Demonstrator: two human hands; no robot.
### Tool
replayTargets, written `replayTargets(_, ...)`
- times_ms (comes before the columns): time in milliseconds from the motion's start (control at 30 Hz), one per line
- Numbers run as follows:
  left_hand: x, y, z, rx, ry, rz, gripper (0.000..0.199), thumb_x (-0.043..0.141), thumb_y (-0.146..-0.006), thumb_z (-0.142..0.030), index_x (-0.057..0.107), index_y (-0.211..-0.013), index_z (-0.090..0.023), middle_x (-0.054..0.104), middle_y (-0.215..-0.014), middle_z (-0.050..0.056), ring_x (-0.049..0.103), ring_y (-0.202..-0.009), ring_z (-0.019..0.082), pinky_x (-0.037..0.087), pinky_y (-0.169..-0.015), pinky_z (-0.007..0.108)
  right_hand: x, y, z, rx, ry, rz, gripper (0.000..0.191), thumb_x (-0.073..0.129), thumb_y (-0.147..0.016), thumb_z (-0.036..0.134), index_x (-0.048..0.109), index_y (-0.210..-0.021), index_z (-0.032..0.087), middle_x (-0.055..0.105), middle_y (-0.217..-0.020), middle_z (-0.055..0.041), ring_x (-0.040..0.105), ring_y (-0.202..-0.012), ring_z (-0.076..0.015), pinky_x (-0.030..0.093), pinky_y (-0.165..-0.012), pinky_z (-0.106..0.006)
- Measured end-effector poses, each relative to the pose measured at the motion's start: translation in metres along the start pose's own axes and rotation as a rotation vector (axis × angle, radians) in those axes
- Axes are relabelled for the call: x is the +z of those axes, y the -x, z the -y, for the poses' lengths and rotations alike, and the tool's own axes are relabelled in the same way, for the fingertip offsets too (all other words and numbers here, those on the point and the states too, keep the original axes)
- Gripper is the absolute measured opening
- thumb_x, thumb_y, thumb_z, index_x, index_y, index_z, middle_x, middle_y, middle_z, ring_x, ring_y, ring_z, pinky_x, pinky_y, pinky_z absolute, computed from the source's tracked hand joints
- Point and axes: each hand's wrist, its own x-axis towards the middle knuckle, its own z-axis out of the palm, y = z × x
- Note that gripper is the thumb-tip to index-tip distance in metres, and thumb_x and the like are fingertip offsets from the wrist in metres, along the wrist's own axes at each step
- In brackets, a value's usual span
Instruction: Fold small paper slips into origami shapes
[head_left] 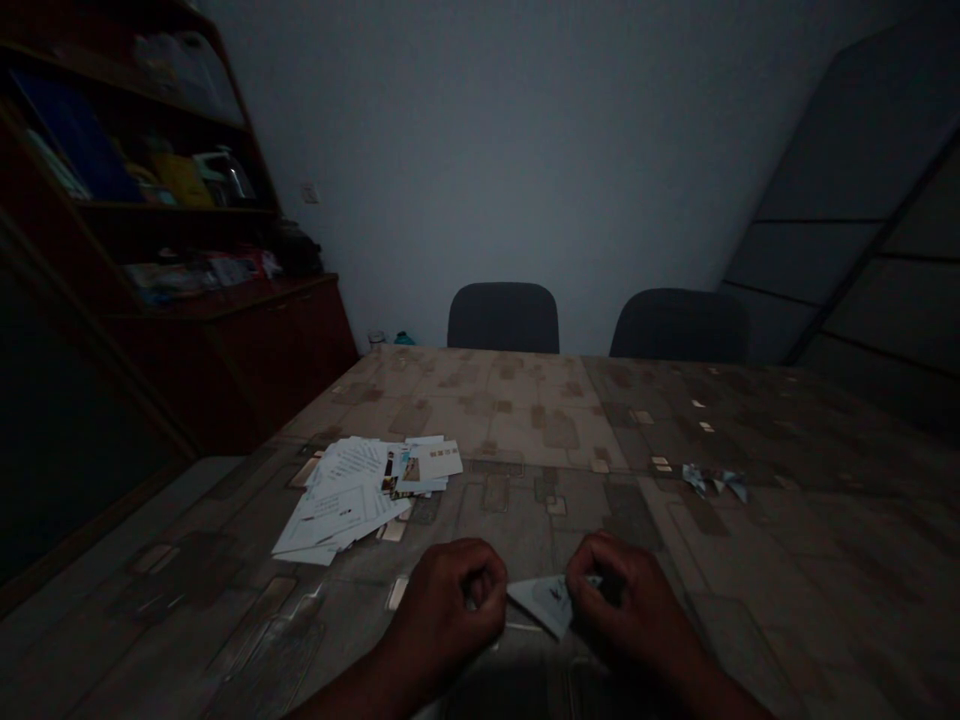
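Observation:
A small folded piece of printed paper [546, 602], roughly triangular with a corner pointing down, is held just above the near part of the table. My right hand [626, 595] pinches its right side between thumb and curled fingers. On the other side, my left hand [454, 600] is closed in a pinch at the paper's narrow left tip; the fingers cover the very end. To the left lies a loose pile of printed sheets [341, 510], with smaller cards [431, 463] at its right edge. Small folded paper pieces [712, 482] rest on the table to the right.
The table [525, 420] has a patterned cover with shiny patches. Two dark chairs [502, 318] stand at its far edge before a pale wall. A wooden cabinet [277, 350] with filled shelves is at the left. The room is dim.

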Motion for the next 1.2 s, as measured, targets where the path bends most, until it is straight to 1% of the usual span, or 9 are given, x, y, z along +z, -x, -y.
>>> replayTargets(100,-0.005,-0.001,0.001,-0.031,0.011,-0.051,0.015,0.050,-0.072,-0.009,0.057,-0.061,-0.016,0.056,-0.059,-0.001,0.053,-0.057,0.014,0.036,-0.054,0.023,-0.006,0.000,0.002,0.075,-0.022,-0.037,0.015,0.049,-0.076,0.021,0.054,-0.062,0.019,0.057,-0.062,0.0006,0.057,-0.060,-0.0158,0.039,-0.057,-0.025)
replayTargets(200,-0.009,-0.001,-0.003,0.069,0.025,-0.084,0.016,0.049,-0.080,-0.014,0.061,-0.071,-0.016,0.062,-0.071,0.003,0.058,-0.070,0.017,0.042,-0.066,0.027,-0.004,0.000,0.001,0.026,-0.020,-0.025,0.014,0.049,-0.075,0.021,0.055,-0.062,0.019,0.058,-0.062,0.0002,0.057,-0.060,-0.0159,0.040,-0.057,-0.024)
replayTargets(300,-0.005,0.000,-0.007,0.217,0.026,0.000,0.013,0.057,-0.080,-0.022,0.066,-0.087,-0.016,0.066,-0.084,0.007,0.060,-0.081,0.021,0.042,-0.073,0.030,0.003,0.001,-0.001,-0.109,0.002,0.002,0.012,0.048,-0.072,0.018,0.055,-0.063,0.019,0.059,-0.060,0.0000,0.056,-0.059,-0.0153,0.039,-0.057,-0.024)
replayTargets(367,0.000,0.000,-0.004,0.252,0.017,0.076,0.010,0.060,-0.079,-0.022,0.068,-0.078,-0.017,0.066,-0.076,0.005,0.059,-0.077,0.019,0.041,-0.070,0.028,0.008,0.002,-0.002,-0.166,0.036,0.000,0.012,0.048,-0.072,0.015,0.057,-0.065,0.019,0.061,-0.062,-0.0002,0.056,-0.060,-0.0151,0.039,-0.058,-0.025)
replayTargets(533,0.005,0.002,0.004,0.135,0.045,0.111,0.013,0.059,-0.077,-0.020,0.069,-0.069,-0.017,0.064,-0.066,0.002,0.058,-0.067,0.017,0.037,-0.063,0.025,0.011,0.003,-0.004,-0.221,0.121,0.027,0.014,0.047,-0.071,0.011,0.057,-0.064,0.018,0.060,-0.061,-0.0011,0.056,-0.060,-0.0155,0.038,-0.059,-0.026)
replayTargets(667,-0.001,0.003,0.001,0.025,0.134,0.129,0.015,0.059,-0.076,-0.021,0.069,-0.066,-0.015,0.061,-0.063,0.002,0.054,-0.062,0.015,0.035,-0.060,0.024,0.002,-0.001,-0.006,-0.076,0.136,-0.010,0.013,0.046,-0.070,0.014,0.053,-0.061,0.019,0.055,-0.059,-0.0003,0.052,-0.058,-0.0159,0.036,-0.056,-0.026)
replayTargets(900,0.002,0.001,0.003,-0.295,0.628,0.095,0.028,0.064,-0.076,-0.039,0.065,-0.070,-0.011,0.058,-0.059,0.000,0.048,-0.056,0.012,0.034,-0.054,0.023,-0.003,0.000,-0.005,0.176,-0.258,0.002,0.021,0.048,-0.084,0.032,0.056,-0.069,0.019,0.054,-0.061,0.0018,0.052,-0.060,-0.0149,0.039,-0.056,-0.024)
replayTargets(1067,0.007,0.000,0.003,-0.332,0.768,0.101,0.039,0.068,-0.074,-0.046,0.068,-0.087,-0.009,0.064,-0.068,0.004,0.051,-0.057,0.012,0.038,-0.055,0.023,0.013,0.006,-0.005,0.166,-0.431,0.093,0.018,0.058,-0.081,0.035,0.060,-0.079,0.017,0.057,-0.064,0.0020,0.055,-0.063,-0.0148,0.042,-0.059,-0.024)
replayTargets(1200,0.012,0.001,0.009,-0.315,0.819,0.080,0.038,0.069,-0.075,-0.044,0.065,-0.092,-0.010,0.065,-0.069,0.003,0.053,-0.056,0.012,0.040,-0.054,0.023,0.020,0.010,-0.010,0.158,-0.404,-0.051,0.020,0.061,-0.078,0.034,0.058,-0.091,0.018,0.058,-0.067,0.0024,0.056,-0.063,-0.0147,0.044,-0.059,-0.024)
